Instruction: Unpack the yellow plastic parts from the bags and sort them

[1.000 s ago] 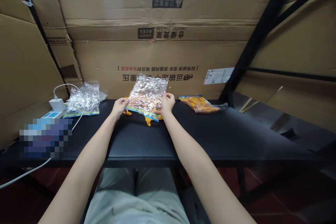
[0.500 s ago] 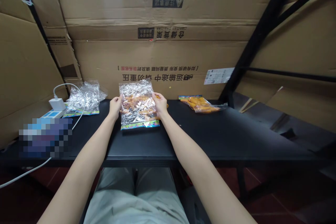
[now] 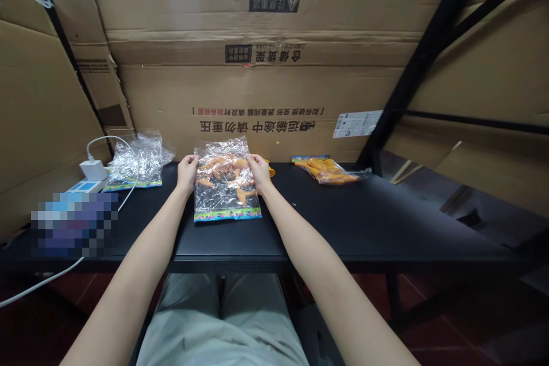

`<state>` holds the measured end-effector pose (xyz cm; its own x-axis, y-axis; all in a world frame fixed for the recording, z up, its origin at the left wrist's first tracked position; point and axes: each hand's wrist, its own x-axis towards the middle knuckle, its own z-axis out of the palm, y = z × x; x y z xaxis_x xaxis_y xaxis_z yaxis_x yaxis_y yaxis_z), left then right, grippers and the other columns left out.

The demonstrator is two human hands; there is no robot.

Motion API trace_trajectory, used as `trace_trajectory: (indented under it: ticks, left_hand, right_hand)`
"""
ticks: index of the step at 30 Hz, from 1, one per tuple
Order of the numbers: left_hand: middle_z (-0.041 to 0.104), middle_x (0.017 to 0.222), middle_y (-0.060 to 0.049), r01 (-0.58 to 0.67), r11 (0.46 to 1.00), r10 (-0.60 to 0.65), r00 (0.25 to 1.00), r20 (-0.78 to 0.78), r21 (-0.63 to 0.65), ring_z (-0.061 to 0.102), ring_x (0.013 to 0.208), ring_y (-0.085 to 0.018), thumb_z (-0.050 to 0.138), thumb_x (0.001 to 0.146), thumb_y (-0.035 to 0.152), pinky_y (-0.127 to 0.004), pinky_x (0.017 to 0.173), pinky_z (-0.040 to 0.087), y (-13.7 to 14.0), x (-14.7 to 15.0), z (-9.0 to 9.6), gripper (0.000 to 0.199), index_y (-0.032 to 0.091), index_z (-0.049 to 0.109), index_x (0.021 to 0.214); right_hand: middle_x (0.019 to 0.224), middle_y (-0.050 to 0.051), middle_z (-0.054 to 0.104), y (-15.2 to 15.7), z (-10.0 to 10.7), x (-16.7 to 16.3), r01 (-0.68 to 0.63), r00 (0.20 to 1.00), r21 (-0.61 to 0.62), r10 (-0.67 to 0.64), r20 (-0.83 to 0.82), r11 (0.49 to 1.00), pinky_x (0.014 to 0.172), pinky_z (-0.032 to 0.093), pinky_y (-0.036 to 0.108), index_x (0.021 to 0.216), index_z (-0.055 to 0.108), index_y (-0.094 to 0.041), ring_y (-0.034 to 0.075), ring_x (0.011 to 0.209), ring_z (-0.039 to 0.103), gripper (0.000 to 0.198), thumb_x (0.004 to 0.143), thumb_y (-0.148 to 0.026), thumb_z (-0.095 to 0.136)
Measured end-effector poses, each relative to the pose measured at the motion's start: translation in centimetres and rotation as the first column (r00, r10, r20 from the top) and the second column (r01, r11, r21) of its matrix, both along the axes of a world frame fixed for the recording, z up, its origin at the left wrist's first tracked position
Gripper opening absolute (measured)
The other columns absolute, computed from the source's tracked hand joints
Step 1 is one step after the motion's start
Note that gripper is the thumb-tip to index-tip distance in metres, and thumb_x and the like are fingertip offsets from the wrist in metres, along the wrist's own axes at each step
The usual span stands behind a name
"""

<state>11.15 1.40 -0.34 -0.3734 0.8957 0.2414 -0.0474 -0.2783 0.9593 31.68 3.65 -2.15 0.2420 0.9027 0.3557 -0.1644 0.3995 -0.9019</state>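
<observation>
Both hands grip a clear plastic bag point(image 3: 218, 197) by its side edges, over the black table. My left hand point(image 3: 187, 172) pinches its left edge, and my right hand point(image 3: 259, 172) pinches the right one. A colourful printed strip runs along the bag's near end. Orange pieces point(image 3: 223, 166) show through the clear film; whether they lie inside or behind it I cannot tell. More orange point(image 3: 271, 170) peeks out just beyond my right hand, mostly hidden.
To the right lies a bag of orange pieces point(image 3: 321, 171). Crumpled clear bags point(image 3: 139, 157) are at the left, beside a white charger point(image 3: 93, 170) with a cable. A cardboard wall point(image 3: 257, 86) closes off the back of the black table point(image 3: 364, 229).
The bag has tilted flatter and its printed end has come slightly nearer. Less glare covers it, so the orange pieces show more plainly. Both hands keep their hold.
</observation>
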Motion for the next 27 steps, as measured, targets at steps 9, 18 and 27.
trace_trajectory:
  ticks: [9,18,27]
  left_hand:
    - [0.040,0.044,0.008,-0.024,0.998,0.027,0.999,-0.045,0.065,0.036,0.038,-0.006,0.058,0.074,0.028,-0.018,0.040,0.029,0.1,-0.1,-0.3,0.015,0.018,0.054,0.064]
    - [0.052,0.048,0.004,0.242,0.958,-0.263,0.956,-0.134,-0.152,0.043,0.036,-0.007,0.068,0.072,0.051,-0.018,0.039,0.030,0.0,0.8,-0.9,0.037,0.017,0.054,0.075]
    - [0.048,0.047,0.003,0.109,0.992,-0.063,0.845,-0.532,0.056,0.044,0.046,-0.010,0.066,0.075,0.041,-0.022,0.050,0.033,0.1,0.6,-1.7,0.027,0.018,0.058,0.063]
  right_hand:
    - [0.061,-0.003,0.061,0.8,-0.1,0.3,0.076,0.997,0.011,-0.076,-0.031,0.997,0.051,0.039,0.022,0.073,0.064,-0.018,0.010,0.054,0.050,0.035,0.060,-0.049,0.073]
    - [0.088,0.009,0.071,1.5,-0.1,1.7,0.404,0.909,0.091,-0.389,-0.146,0.910,0.077,0.050,0.030,0.085,0.068,-0.013,0.017,0.081,0.063,0.036,0.073,-0.046,0.064]
    - [0.097,0.013,0.072,1.7,-0.2,2.4,0.437,0.899,0.167,-0.423,-0.114,0.884,0.083,0.051,0.036,0.092,0.070,-0.011,0.021,0.089,0.066,0.036,0.078,-0.043,0.060]
